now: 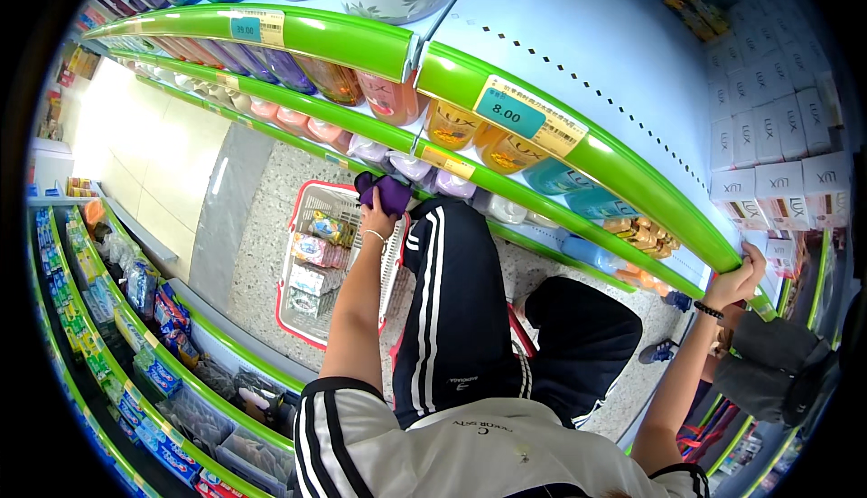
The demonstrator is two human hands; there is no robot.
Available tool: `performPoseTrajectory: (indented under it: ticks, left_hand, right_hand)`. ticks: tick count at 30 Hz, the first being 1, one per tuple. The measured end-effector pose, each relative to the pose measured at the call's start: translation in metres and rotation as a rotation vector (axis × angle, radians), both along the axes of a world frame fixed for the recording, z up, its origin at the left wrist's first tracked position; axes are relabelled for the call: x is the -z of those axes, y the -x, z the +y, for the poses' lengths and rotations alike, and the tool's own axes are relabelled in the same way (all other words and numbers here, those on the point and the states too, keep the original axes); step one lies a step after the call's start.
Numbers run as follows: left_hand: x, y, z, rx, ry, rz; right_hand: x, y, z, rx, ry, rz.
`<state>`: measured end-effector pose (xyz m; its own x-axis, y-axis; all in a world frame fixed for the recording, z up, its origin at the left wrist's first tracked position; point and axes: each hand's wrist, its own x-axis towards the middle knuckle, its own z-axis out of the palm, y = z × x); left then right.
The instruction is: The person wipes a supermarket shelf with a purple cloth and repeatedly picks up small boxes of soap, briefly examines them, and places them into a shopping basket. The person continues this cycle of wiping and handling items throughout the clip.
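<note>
My left hand (377,218) is closed around a bunched dark purple cloth (390,196) and reaches over the side of a shopping basket. The white plastic basket (287,310) has a red rim and stands on the floor by my knee. Inside it, several small packs (316,252) lie stacked, some pink, some pale and green. My right hand (739,281) grips the green front edge of a shelf (646,193) at the right, with its fingers wrapped over the lip.
Lower shelves hold rows of bottles (510,148) and pale lilac containers (411,166). White boxes (768,128) fill the shelf at the far right. Another shelf unit (208,340) with packaged goods runs along the left. A person's shoe (659,352) stands on the floor at right, beside a dark grey item (781,363).
</note>
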<state>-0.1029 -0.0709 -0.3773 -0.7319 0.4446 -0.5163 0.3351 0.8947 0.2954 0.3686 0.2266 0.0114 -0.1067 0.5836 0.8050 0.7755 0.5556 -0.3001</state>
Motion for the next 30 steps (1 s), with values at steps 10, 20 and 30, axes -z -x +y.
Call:
performPoseTrajectory:
  ticks: [10, 20, 30]
  left_hand:
    - [-0.099, -0.027, 0.000, -0.128, -0.472, 0.242]
    - [-0.418, -0.088, 0.061, 0.173, -1.305, 0.438]
    - [-0.493, -0.070, 0.355, 0.998, -1.031, 0.578]
  right_hand:
    - [-0.012, 0.019, -0.012, 0.011, -0.043, -0.035]
    - [-0.019, 0.033, -0.017, 0.078, -0.117, -0.017]
    - [-0.018, 0.033, -0.020, 0.073, -0.068, 0.029]
